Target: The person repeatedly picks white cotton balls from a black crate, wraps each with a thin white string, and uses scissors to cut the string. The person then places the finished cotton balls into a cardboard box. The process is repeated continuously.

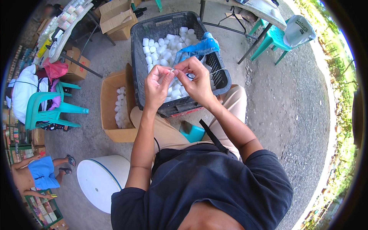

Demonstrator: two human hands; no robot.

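Observation:
My left hand (156, 85) and my right hand (196, 79) meet above a black plastic crate (138, 46), fingertips pinched together on one small white piece (173, 71). The crate holds several small white cylinders (161, 50) and a crumpled blue plastic bag (199, 46). A thin white string runs from my right hand toward the crate's right side. The crate rests against my knees, and my forearms come up from the lower edge.
A cardboard box (109, 111) with more white cylinders stands left of the crate. A white round tub (100, 181) sits at lower left. Teal plastic chairs (48, 109), a folding table (71, 28), more cartons and another person (36, 174) are around on the concrete.

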